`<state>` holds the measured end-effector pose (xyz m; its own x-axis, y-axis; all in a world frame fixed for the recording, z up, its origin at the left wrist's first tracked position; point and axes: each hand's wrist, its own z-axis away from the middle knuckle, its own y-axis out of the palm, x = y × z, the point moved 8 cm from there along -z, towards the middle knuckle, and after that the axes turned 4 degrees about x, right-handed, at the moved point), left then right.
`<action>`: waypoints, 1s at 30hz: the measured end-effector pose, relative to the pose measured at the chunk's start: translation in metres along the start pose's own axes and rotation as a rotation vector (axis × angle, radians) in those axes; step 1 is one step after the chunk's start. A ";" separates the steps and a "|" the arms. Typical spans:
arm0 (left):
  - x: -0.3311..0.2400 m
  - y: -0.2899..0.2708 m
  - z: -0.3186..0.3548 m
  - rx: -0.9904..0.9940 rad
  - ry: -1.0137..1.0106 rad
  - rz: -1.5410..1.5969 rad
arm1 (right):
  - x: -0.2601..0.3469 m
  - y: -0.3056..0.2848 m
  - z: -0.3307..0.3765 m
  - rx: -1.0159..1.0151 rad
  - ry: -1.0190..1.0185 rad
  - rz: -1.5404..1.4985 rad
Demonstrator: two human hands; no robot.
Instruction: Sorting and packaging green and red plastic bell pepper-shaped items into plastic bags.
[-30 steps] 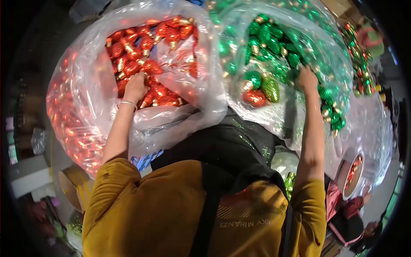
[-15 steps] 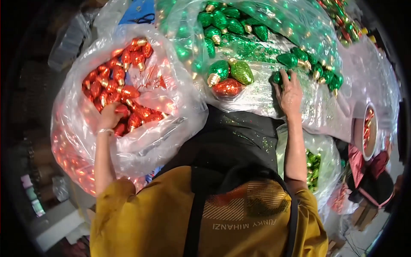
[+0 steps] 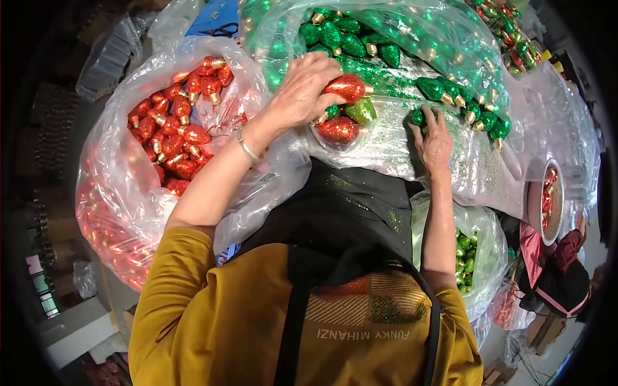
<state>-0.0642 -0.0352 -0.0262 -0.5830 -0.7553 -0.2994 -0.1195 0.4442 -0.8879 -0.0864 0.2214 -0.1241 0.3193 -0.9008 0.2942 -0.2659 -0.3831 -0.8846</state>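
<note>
1. Left hand: closed on a red glittery bulb-shaped ornament with gold cap, long axis roughly crosswise, cap pointing right.
2. The held ornament is at the far side of a cluster: red glitter bulb, lime-green glitter bulb, dark-green glitter bulb. Contact unclear; the left hand is nearer.
3. Right hand: right of the cluster, well apart, thumb and fingers narrow around a shiny dark-green bulb.
4. Counts: two hands, one bulb each; three in the cluster (one red, one lime, one dark green); one pair of black-handled scissors. Bulbs inside the red-filled clear plastic bag and green-filled clear plastic bag overlap too much to count.
</note>
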 end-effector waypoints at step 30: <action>0.046 0.015 -0.004 0.101 -0.132 0.238 | 0.140 -0.071 -0.090 0.508 0.056 -0.647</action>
<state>-0.0957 -0.0610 -0.0524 -0.4747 -0.6948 -0.5404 0.0924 0.5712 -0.8156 -0.1045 0.1045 0.0119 0.2189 -0.5475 0.8077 0.4036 -0.7029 -0.5858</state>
